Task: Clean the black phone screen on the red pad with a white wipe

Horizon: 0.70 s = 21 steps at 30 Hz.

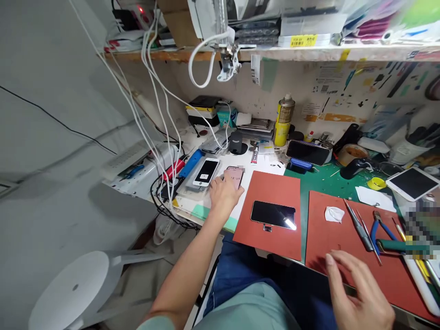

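Observation:
My left hand [223, 195] reaches out over the white part of the bench, its fingers on a phone [235, 176] with a lit pinkish screen showing digits. Whether the fingers grip its edges or only rest on it is hard to tell. Just left of that hand lies a white phone [206, 172] with a black screen. A black phone screen [273, 214] with a small flex tab rests on the left red mat [268, 185]. My right hand [357, 288] hovers at the front edge of the right red mat [319, 238], fingers apart and holding nothing.
Tweezers [359, 224], blue-handled pliers [376, 231] and a white scrap [334, 214] lie on the right mat. Behind stand a yellow spray can [283, 120] and a propped black phone [307, 152]. White cables [161, 91] hang at the left. A shelf [261, 54] crosses above.

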{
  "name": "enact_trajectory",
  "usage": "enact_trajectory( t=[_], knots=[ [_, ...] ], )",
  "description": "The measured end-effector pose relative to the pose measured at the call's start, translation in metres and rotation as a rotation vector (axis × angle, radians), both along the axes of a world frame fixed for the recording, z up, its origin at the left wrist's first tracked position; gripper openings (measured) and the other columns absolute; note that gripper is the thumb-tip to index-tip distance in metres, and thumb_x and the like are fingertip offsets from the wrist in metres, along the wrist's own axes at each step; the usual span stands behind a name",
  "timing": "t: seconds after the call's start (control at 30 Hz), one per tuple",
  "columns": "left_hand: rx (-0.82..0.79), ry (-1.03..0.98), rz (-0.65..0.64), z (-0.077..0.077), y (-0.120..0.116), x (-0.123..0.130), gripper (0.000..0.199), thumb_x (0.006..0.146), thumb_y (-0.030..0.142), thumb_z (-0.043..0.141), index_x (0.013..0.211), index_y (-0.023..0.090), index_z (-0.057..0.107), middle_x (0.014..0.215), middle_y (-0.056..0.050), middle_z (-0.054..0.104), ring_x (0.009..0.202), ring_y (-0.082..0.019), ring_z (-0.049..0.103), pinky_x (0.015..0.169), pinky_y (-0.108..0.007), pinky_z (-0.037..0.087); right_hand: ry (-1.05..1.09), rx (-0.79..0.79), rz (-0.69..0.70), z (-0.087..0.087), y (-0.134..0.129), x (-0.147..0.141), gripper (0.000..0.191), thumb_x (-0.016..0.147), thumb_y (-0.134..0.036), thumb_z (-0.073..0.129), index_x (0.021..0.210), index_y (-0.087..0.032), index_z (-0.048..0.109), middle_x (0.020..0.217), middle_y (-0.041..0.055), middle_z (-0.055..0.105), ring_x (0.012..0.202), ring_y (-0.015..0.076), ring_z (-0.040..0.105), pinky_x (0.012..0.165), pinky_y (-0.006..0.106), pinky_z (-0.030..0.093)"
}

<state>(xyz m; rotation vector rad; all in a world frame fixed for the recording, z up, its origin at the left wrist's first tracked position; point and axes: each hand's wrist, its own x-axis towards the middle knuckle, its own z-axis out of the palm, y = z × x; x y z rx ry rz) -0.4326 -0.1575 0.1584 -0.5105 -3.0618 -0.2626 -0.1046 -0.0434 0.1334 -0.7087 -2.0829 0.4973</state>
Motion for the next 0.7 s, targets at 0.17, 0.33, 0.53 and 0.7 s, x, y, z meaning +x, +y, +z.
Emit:
enact_trajectory(
  t=[0.17,0.33,0.53,0.7],
  knots=[
    [0.11,-0.031,-0.038,0.034,-0.028,0.039,0.085,0.088,0.046,0.065,0.159,0.013,0.032,0.137,-0.025,0.062,0.13,-0.044,0.057,0.103,-0.053,0.049,0.203,-0.821,0.414,-0.01,-0.049,-0.018,0.027,0.098,-0.041,0.071,0.116,-0.022,0.075,0.116,0.0112,0.078,0.099,0.0261,0.077,0.085,0.034,0.064],
    [0.406,0.024,-0.306,0.04,-0.059,0.147,0.085,0.088,0.04,0.069,0.162,0.019,0.031,0.14,-0.02,0.059,0.132,-0.04,0.053,0.109,-0.055,0.045,0.545,-1.651,0.601,0.015,-0.091,-0.056,0.062,0.092,-0.07,0.065,0.137,-0.026,0.066,0.146,0.0108,0.065,0.13,0.0326,0.066,0.108,0.05,0.056],
    [0.893,-0.8,-0.367,0.003,-0.091,0.21,0.084,0.093,0.064,0.063,0.163,0.028,0.035,0.143,-0.015,0.059,0.127,-0.034,0.06,0.107,-0.049,0.05,0.648,-1.797,0.434,0.031,-0.1,-0.034,0.059,0.096,-0.069,0.056,0.128,-0.022,0.071,0.118,0.0085,0.078,0.119,0.0321,0.071,0.1,0.046,0.059],
    [1.264,-1.762,-0.104,-0.03,-0.11,0.232,0.068,0.1,0.067,0.046,0.158,0.029,0.047,0.139,-0.015,0.069,0.111,-0.033,0.072,0.087,-0.047,0.063,0.454,-1.589,0.546,0.005,-0.101,-0.009,0.061,0.096,-0.073,0.053,0.126,-0.022,0.071,0.119,0.007,0.076,0.113,0.0289,0.07,0.098,0.042,0.058]
  ],
)
